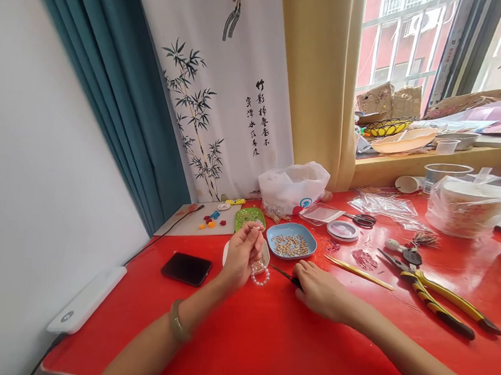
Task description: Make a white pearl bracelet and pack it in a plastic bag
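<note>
- L hand [245, 250]: fingers pinched tog., gripping upper part of bead strand [260, 280]; lower loop hangs just in front of pale dish [267, 250].
- R hand [320, 288]: fingers closed round dark handle of pointed tool [284, 274]; exact type unclear, hand covers the rest.
- Strand pos.: over bench [221, 341], well in from L edge, well apart from near-L corner.
- Step (judged): strand work, tool at the ready. Hold both strand ends firmly; a slack pinch may shed beads.
- Approach w/ tip from R, low & slow; aim clear of L fingers & of any thread meant to stay whole.
- Avoid bumping blue tray [314, 250], toward bench far edge; gold beads [291, 245] may spill.
- Work over dish, if poss., to catch strays.
</note>
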`<state>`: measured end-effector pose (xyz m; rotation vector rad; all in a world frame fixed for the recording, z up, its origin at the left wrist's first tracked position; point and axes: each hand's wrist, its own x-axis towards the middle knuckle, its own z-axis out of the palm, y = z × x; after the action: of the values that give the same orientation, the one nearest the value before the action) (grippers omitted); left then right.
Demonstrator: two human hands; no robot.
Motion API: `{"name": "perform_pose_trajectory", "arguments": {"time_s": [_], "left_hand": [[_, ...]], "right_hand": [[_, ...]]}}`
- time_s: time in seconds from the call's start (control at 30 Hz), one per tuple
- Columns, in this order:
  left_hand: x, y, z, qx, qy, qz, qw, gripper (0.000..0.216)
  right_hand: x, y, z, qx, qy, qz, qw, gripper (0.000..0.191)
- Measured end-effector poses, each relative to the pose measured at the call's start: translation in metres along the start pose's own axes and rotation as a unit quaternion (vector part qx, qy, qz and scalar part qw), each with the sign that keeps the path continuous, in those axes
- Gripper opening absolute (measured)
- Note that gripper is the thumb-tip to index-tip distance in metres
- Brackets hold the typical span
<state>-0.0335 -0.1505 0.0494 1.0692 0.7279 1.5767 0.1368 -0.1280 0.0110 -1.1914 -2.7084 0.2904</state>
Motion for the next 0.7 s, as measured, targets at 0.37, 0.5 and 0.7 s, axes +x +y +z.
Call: {"name": "perform_pose_trajectory", "arguments": {"time_s": [0.37,0.5,0.7], "left_hand": [[-0.001,-0.011,-0.006,0.111,-0.017,0.042,0.993,0.022],[-0.003,-0.013,-0.005,0.160,-0.022,0.049,0.986,0.025],[-0.003,-0.015,-0.007,0.181,-0.034,0.042,0.982,0.026]], "right_hand": [[-0.005,-0.009,-0.036,0.496,0.060,-0.024,0.866,0.018],[-0.009,-0.016,-0.036,0.484,0.058,-0.033,0.873,0.013],[-0.010,-0.017,-0.035,0.446,0.082,-0.052,0.890,0.009]]}}
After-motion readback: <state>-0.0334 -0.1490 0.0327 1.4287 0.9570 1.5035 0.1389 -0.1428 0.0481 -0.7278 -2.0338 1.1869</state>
